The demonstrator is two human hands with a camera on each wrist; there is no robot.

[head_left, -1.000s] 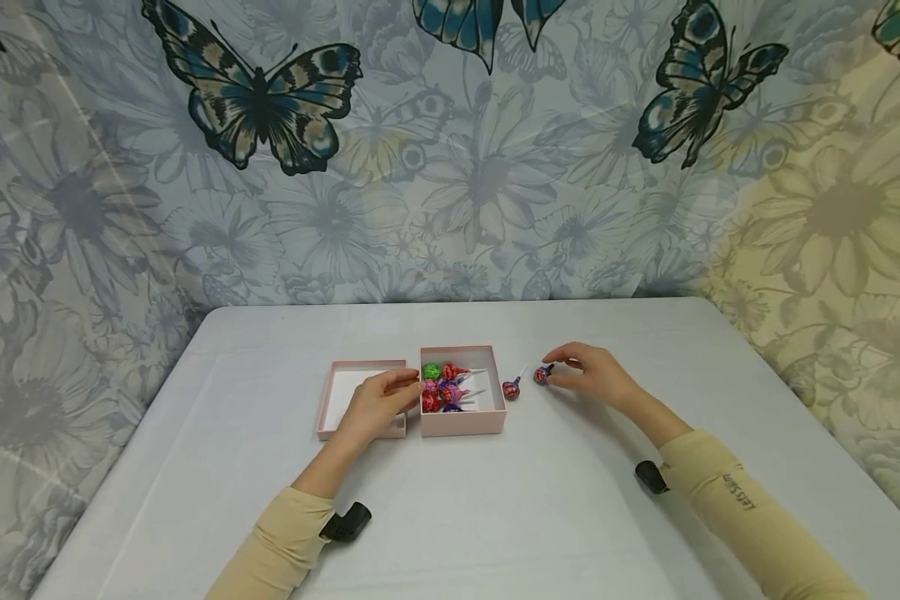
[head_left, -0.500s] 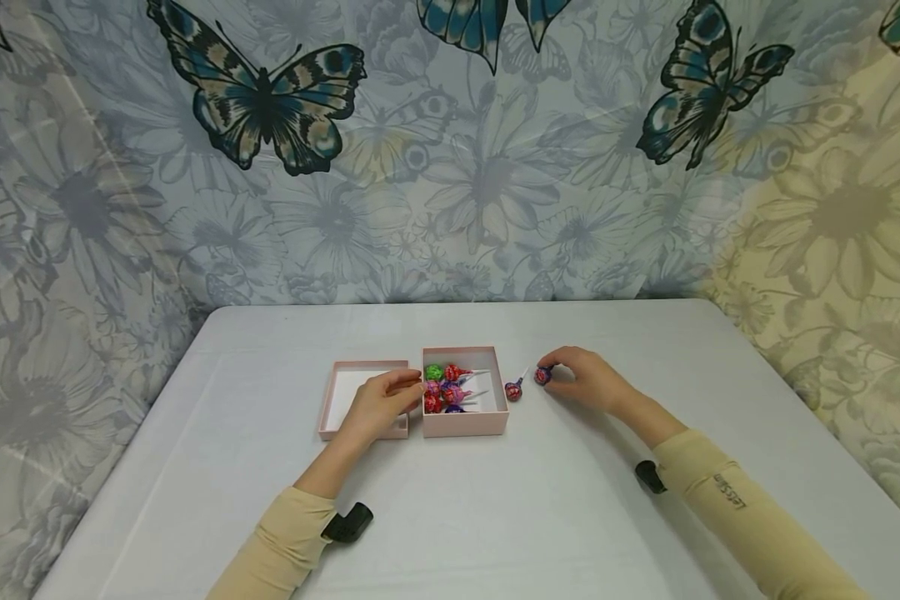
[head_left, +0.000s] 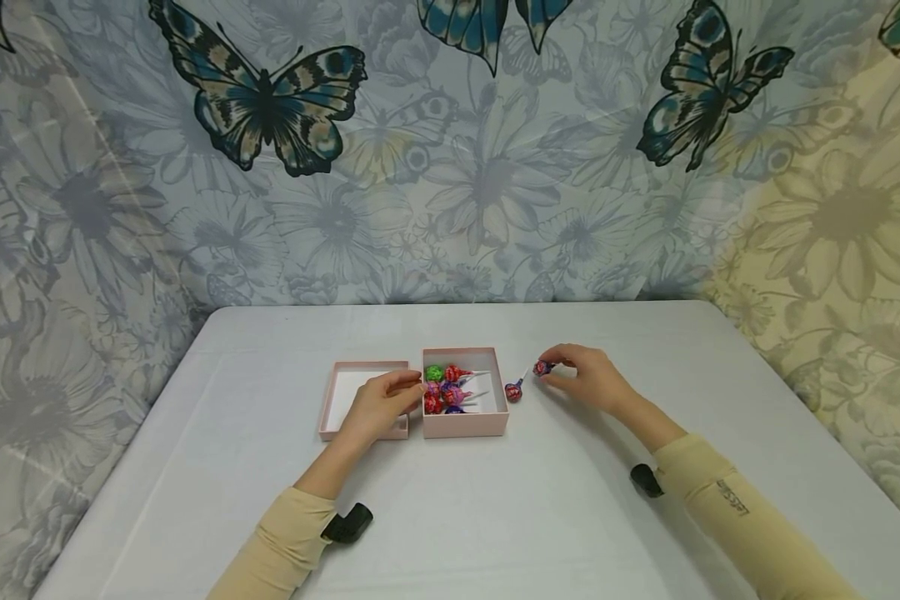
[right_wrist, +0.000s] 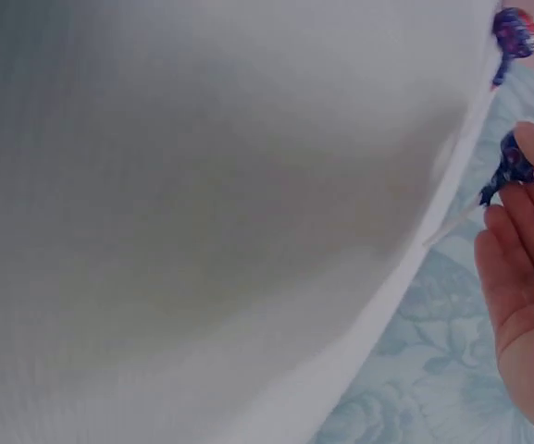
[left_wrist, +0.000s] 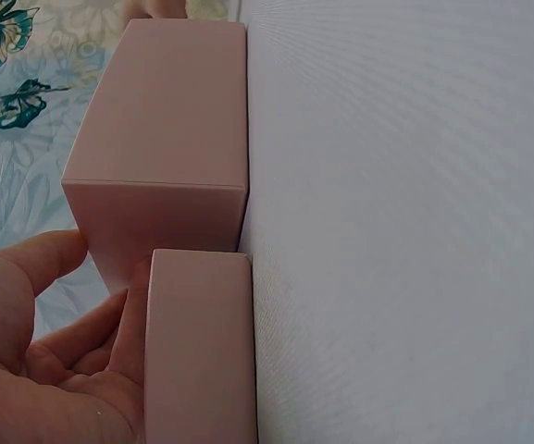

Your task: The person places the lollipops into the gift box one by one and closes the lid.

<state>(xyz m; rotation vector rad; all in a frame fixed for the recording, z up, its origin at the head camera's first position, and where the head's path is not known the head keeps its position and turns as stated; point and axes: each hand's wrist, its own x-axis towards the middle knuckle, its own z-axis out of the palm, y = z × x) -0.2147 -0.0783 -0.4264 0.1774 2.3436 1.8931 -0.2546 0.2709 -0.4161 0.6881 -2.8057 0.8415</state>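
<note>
My right hand (head_left: pixel 588 379) pinches a dark wrapped lollipop (right_wrist: pixel 515 162) between thumb and fingers, just above the table. In the right wrist view its white stick points down and left. Another lollipop (head_left: pixel 513 391) in a red and blue wrapper lies right of the pink box (head_left: pixel 465 426), stick pointing away. Inside the box, several lollipops (head_left: pixel 450 392) in red, pink, green and purple wrappers lie with sticks mostly to the right. My left hand (head_left: pixel 378 404) rests its thumb and fingertips against the box's left wall, fingers relaxed, partly covering the lid.
A shallow pink lid (head_left: pixel 326 417) with a white inside lies left of the box, close to it. White cloth covers the table (head_left: pixel 450 517). A butterfly-patterned curtain (head_left: pixel 487 208) hangs behind the far edge.
The right hand has closed its fingers on the lollipop and raised it slightly. The left hand stays at the box.
</note>
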